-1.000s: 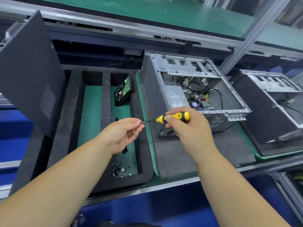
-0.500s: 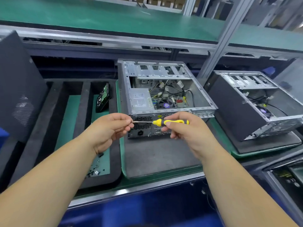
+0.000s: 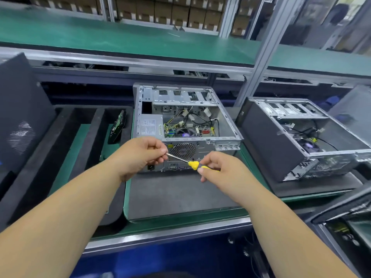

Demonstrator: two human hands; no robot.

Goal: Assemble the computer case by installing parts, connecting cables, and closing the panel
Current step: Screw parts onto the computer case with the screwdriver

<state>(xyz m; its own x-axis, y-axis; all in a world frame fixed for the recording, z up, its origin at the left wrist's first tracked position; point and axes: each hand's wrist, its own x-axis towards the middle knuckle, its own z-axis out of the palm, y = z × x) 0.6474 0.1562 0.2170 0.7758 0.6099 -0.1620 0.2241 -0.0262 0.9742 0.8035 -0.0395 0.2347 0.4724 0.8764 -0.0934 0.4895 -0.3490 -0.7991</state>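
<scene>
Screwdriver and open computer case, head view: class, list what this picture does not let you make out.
- Screwdriver tip: hidden inside the left hand fingers; any screw there unseen.
- Handle end: covered by the right hand.
- Label in the computer case: too small to read.
- Second case: cut off by the right edge.

The white label [image 3: 148, 125] on the computer case [image 3: 224, 119] seems printed, but nothing is legible.

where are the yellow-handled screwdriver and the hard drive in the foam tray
yellow-handled screwdriver [image 3: 193, 164], head view, on the yellow grip
hard drive leaning in the black foam tray [image 3: 117, 128], head view, on its dark face
</scene>
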